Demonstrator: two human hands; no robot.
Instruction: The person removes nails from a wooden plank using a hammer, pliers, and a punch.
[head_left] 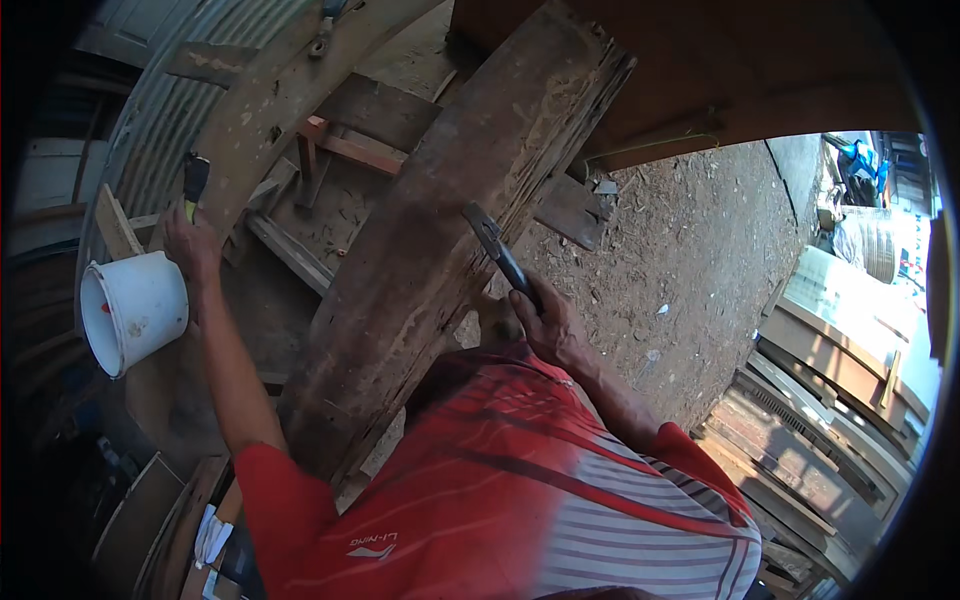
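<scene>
A thick, weathered wooden beam runs slantwise from the top centre of the frame to the lower left of centre, lying between the two hands, its right edge split and frayed. At the upper left, a second plank leans near a corrugated sheet, while debris-strewn ground spreads right of centre and stacked boards fill the lower right. The left arm stretches up the left side, and its hand is closed around a dark tool with a yellow-green part, its exact kind unclear. Near the centre, the right hand grips the dark handle of a metal-headed tool, whose head points up and left over the beam. Just beside the left forearm, a white bucket tilts with its mouth facing left; something red shows inside.
</scene>
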